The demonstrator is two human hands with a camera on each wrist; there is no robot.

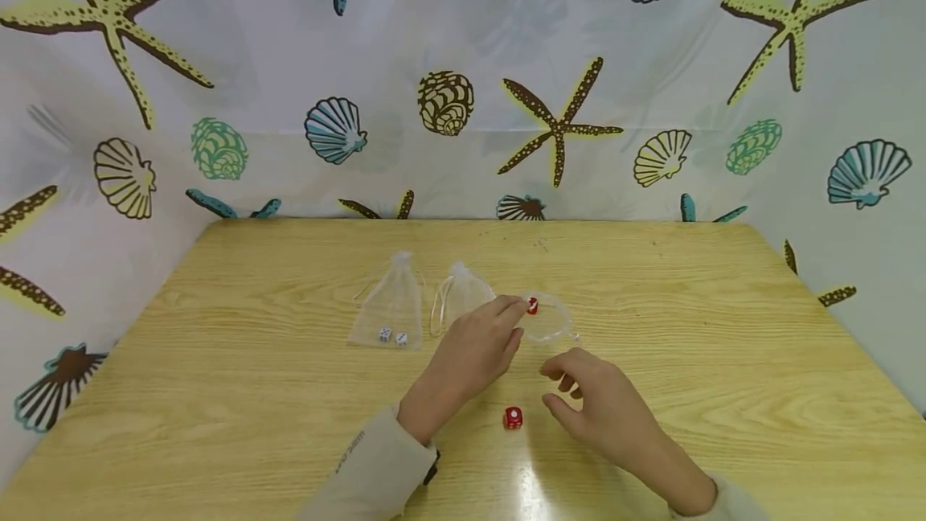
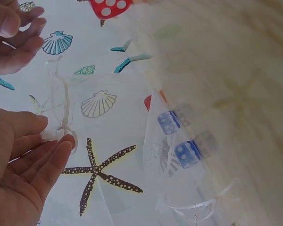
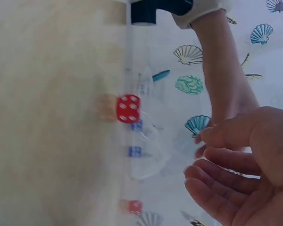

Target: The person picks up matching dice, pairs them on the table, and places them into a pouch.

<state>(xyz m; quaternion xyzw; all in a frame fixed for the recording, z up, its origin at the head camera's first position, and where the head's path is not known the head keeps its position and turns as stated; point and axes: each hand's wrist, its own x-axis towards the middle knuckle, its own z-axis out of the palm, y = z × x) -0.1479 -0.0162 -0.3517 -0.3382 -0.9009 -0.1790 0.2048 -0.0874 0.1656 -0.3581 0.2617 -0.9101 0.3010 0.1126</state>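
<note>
My left hand (image 1: 473, 344) reaches across the middle of the table, its fingertips beside a red die (image 1: 532, 305). In the left wrist view, thumb and finger pinch the edge of a sheer drawstring bag (image 2: 66, 101) near its white cord. A see-through rounded edge (image 1: 567, 316) spreads around that die in the head view. My right hand (image 1: 604, 400) hovers to the right, fingers loosely bent and holding nothing. Another red die (image 1: 513, 417) lies on the table between the forearms, nearer to me.
A flat sheer drawstring bag (image 1: 394, 296) with two white dice (image 1: 393, 337) at its lower end lies to the left. Partly behind my left hand is a smaller sheer bag (image 1: 463, 292) with a cord loop. A shell-patterned cloth (image 1: 405, 151) hangs behind the wooden table (image 1: 217, 392).
</note>
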